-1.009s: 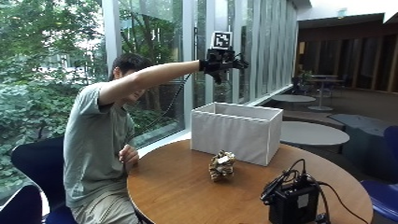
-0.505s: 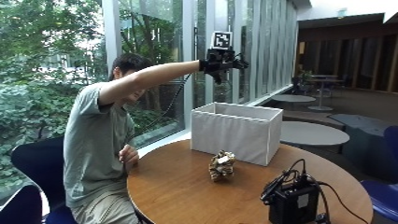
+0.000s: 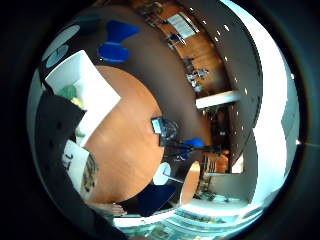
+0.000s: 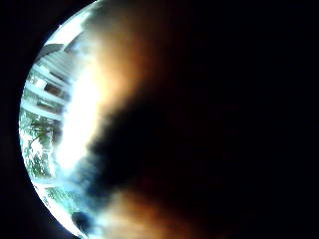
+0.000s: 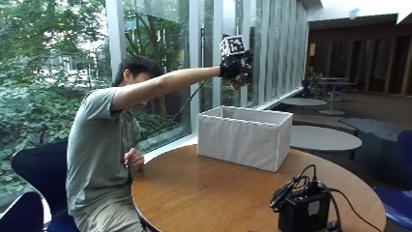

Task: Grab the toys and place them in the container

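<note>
1. We find the black-gloved right hand (image 5: 235, 70) raised at the end of an outstretched arm, directly above the white fabric-sided rectangular container (image 5: 244, 137). Its fingers are curled round a small brownish toy (image 5: 241, 81), of which only a corner shows below the glove.
2. The governing relation: the container's open top lies straight beneath the held toy, well apart from it. We judge that a release or a lowering from here would land inside, provided the hand keeps over the opening.
3. The container's long axis runs across the table from the window side toward the room. The hand sits over the window-side half.
4. The little-finger palm view looks down into the container (image 3: 84, 82) and shows green and yellow items (image 3: 71, 95) already inside. We cannot identify them further.
5. The thumb-side palm view is blocked by something close to the lens and tells us nothing of the toy.
6. The bare left hand (image 5: 134, 160) rests at the table edge near the person's chest, idle and far from the container.
7. The surface is a round brown wooden table (image 5: 212, 193). A black device with cables (image 5: 302, 208) stands near its front edge, well apart from the container. No other toy is visible on the tabletop.
8. The room has tall windows with greenery outside, blue chairs, and further round tables behind.
</note>
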